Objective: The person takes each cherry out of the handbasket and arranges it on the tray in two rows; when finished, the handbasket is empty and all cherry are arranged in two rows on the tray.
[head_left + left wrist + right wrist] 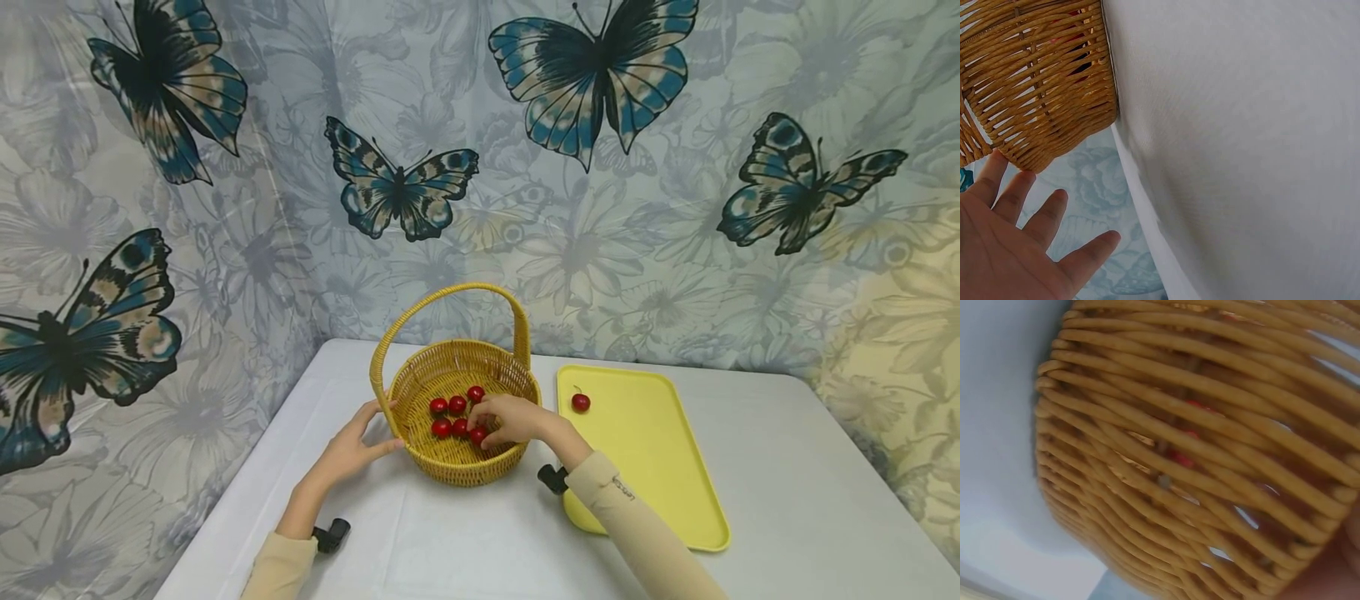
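Observation:
A round wicker basket with a tall arched handle stands on the white table, several red cherries lying on its bottom. My right hand reaches in over the basket's right rim and pinches a cherry between fingers and thumb. In the right wrist view the woven wall hides most of that hand. My left hand rests against the basket's left side near the foot of the handle, its fingers spread and fairly straight. The left wrist view shows fingertips touching the wicker wall.
Right of the basket lies a yellow tray with a raised rim, partly under my right forearm. One cherry with a stem sits near its far left corner. Behind the white table hangs a butterfly-patterned cloth.

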Demonstrator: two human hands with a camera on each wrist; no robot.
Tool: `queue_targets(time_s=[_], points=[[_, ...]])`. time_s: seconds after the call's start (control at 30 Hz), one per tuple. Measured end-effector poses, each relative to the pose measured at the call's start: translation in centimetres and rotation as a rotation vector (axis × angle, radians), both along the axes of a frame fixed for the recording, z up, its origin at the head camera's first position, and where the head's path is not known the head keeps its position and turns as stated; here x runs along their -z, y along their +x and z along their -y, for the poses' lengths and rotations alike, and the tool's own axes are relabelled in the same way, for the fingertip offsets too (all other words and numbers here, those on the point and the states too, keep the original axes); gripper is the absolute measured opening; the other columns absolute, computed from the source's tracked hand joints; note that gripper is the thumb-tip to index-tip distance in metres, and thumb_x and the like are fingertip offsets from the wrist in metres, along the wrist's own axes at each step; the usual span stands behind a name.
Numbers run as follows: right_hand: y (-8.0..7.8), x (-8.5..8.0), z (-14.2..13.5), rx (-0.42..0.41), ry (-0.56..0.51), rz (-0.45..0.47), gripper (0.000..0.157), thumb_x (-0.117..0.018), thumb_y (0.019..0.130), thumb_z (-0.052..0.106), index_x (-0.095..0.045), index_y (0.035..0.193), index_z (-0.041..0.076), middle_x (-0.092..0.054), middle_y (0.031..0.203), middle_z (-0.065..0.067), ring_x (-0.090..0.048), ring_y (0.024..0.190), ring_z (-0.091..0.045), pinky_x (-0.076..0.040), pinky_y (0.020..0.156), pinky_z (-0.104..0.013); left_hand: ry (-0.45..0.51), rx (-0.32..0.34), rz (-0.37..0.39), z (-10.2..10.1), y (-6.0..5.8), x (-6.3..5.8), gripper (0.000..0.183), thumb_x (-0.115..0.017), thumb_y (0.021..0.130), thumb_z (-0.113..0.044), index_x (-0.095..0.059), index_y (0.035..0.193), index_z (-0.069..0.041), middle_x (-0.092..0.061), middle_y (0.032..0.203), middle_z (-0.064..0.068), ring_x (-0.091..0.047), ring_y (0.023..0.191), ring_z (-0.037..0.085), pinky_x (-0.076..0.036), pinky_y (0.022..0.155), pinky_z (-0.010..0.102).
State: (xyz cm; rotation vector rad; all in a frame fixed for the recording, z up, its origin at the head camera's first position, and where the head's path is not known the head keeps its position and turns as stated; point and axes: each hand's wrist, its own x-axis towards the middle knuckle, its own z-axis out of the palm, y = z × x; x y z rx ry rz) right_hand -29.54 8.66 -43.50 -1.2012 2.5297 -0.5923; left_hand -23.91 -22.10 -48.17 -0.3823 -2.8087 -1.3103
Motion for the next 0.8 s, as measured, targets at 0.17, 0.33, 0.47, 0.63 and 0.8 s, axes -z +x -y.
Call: queue_targets(time_s=[0.17, 0.33, 0.47, 0.63, 0.8], points=[[0.4, -0.6, -0.2, -0.007, -0.047, 0.010, 0.025, -0.072, 0.082, 0.019, -0.066, 0.105, 0.014, -0.060, 0.100, 0.001, -0.056, 0.093, -0.015, -0.050, 0.081, -0.033, 0.002, 0.002, -0.001, 0.1, 0.0, 0.0, 0.076, -0.069, 0.074, -0.056, -0.040, 0.138, -0.028, -0.030, 0.149, 0.003, -0.024, 0.138, 0.036, -0.025, 0.105, 0.061], [0.7, -0.9, -0.5, 0.002, -0.081, 0.017, 0.026, -0.071, 0.082, 0.019, -0.065, 0.107, 0.014, -0.060, 0.103, 0.001, -0.056, 0.098, -0.021, -0.049, 0.085, -0.041, 0.001, 0.003, -0.011, 0.1, 0.0, 0.1, 0.077, -0.069, 0.074, -0.056, -0.040, 0.139, -0.026, -0.030, 0.149, 0.004, -0.025, 0.137, 0.036, -0.025, 0.105, 0.061], [1.1, -1.0, -0.9, 0.006, -0.129, -0.003, 0.027, -0.070, 0.083, 0.019, -0.065, 0.108, 0.013, -0.059, 0.107, 0.001, -0.056, 0.101, -0.024, -0.048, 0.088, -0.042, 0.005, 0.003, -0.016, 0.1, 0.0, 0.2, 0.077, -0.069, 0.074, -0.056, -0.040, 0.138, -0.026, -0.030, 0.149, 0.004, -0.025, 0.137, 0.036, -0.025, 0.105, 0.061], [1.5, -1.1, -1.6, 0.043, -0.198, -0.063, 0.028, -0.071, 0.082, 0.020, -0.065, 0.109, 0.015, -0.058, 0.106, 0.002, -0.056, 0.100, -0.023, -0.048, 0.087, -0.042, 0.005, 0.007, -0.019, 0.1, -0.1, 0.2, 0.076, -0.069, 0.075, -0.056, -0.040, 0.138, -0.026, -0.031, 0.149, 0.004, -0.025, 0.137, 0.037, -0.025, 0.105, 0.061], [1.7, -1.3, -2.3, 0.076, -0.256, -0.101, 0.028, -0.070, 0.083, 0.020, -0.065, 0.110, 0.015, -0.056, 0.103, 0.002, -0.055, 0.099, -0.023, -0.048, 0.085, -0.045, -0.007, 0.001, -0.001, 0.0, 0.0, 0.0, 0.076, -0.069, 0.075, -0.055, -0.039, 0.139, -0.026, -0.029, 0.150, 0.005, -0.025, 0.137, 0.038, -0.026, 0.105, 0.061]])
